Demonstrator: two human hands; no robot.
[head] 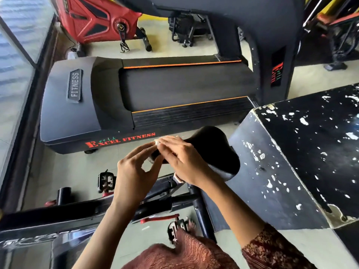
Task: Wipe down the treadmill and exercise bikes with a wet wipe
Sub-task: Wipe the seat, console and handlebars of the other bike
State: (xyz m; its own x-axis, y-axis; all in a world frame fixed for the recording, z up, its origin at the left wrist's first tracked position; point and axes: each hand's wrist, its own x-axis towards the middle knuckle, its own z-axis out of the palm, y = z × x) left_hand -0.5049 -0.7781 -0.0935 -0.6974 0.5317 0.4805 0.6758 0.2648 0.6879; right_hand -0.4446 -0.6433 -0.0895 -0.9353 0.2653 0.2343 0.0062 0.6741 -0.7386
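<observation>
A black treadmill (147, 90) lies across the floor on the far side, with a chipped black box (303, 158) to its right. Nearer, a black exercise-bike saddle (217, 150) sits below two hands. The right hand (180, 158) presses a small white wet wipe (157, 142) onto the saddle's nose; the left hand (134, 171) pinches the wipe's edge.

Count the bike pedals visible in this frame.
3. One black caged pedal left of the left hand, one black caged pedal near the bottom centre, one black pedal hanging from the red bike's crank. Others may be hidden.
</observation>
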